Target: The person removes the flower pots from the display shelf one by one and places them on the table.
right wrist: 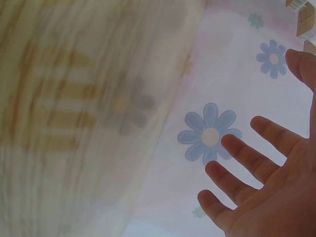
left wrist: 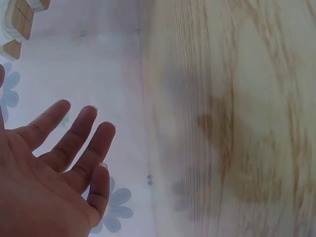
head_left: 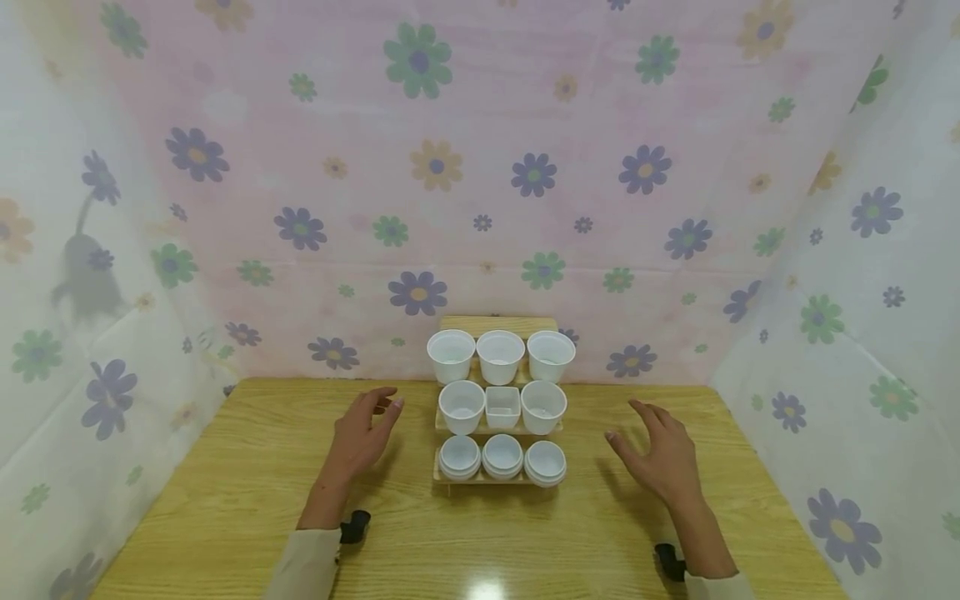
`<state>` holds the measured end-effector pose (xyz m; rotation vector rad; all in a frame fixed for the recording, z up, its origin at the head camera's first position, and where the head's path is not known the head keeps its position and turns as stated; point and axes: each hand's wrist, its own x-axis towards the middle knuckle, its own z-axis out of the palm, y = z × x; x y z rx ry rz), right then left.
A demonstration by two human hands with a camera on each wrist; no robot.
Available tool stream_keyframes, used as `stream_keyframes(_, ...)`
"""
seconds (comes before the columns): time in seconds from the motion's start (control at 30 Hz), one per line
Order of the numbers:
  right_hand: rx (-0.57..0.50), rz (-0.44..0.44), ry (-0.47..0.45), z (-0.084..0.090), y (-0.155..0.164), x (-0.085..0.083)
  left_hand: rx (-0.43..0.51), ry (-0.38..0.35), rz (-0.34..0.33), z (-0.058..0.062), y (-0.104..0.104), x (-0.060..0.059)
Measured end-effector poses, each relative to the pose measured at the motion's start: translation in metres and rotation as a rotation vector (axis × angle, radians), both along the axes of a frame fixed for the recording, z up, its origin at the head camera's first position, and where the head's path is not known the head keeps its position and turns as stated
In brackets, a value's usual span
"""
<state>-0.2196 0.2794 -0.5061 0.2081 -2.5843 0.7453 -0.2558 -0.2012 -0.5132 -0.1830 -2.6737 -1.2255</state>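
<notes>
A tiered wooden rack (head_left: pixel 498 323) stands at the middle of the table, with white containers on three levels. White cups (head_left: pixel 500 354) line its top level. On the middle level, a small square cup (head_left: pixel 502 407) sits between two round ones. Low round white jars (head_left: pixel 502 456) fill the bottom level. My left hand (head_left: pixel 362 437) hovers to the rack's left, fingers loosely bent and holding nothing. To the right of the rack, my right hand (head_left: pixel 662 454) is held over the table, fingers spread and relaxed. Neither hand touches the rack or the containers.
The wooden table (head_left: pixel 315 417) reaches back to a flower-patterned cloth wall (head_left: pixel 480 183). Similar cloth encloses the left and right sides. A dark wrist device (head_left: pixel 356 527) is worn at the left wrist, another dark device (head_left: pixel 670 562) at the right.
</notes>
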Motion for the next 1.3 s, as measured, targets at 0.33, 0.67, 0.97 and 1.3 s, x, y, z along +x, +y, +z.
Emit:
stream_keyframes(0.33, -0.017, 0.019, 0.011, 0.005, -0.006, 0.001, 0.093, -0.042, -0.015, -0.003, 0.008, -0.003)
stream_keyframes(0.67, -0.029, 0.038, -0.003, 0.009, -0.012, 0.0, 0.175, -0.047, -0.057, 0.0, 0.017, -0.001)
stream_keyframes(0.97, -0.052, 0.056, -0.02, 0.014, -0.017, 0.003, 0.224, -0.057, -0.093, -0.005, 0.026, 0.0)
stream_keyframes(1.3, -0.068, 0.112, 0.0, 0.016, -0.024, 0.002, 0.243, -0.087, -0.156, -0.004, 0.032, 0.003)
